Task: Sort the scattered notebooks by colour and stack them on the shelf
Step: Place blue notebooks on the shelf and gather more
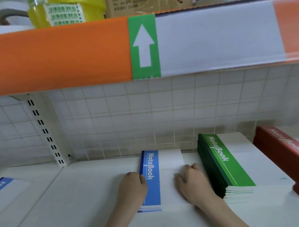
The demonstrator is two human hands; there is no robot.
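Notebooks sat in three colour stacks along the back edge of the white shelf [71, 206]: a thin blue stack [152, 180] at the middle, a taller green stack [223, 162] just to its right, and a red stack [288, 157] at the right edge. The left hand [133, 188] gripped the blue stack's spine side, thumb over the cover. The right hand [194, 183] rested on its white cover, fingers loosely curled and slightly apart. Another blue notebook [2, 188] lay alone at the far left edge

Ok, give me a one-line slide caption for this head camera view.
Both hands square the blue notebook stack beside green and red stacks.
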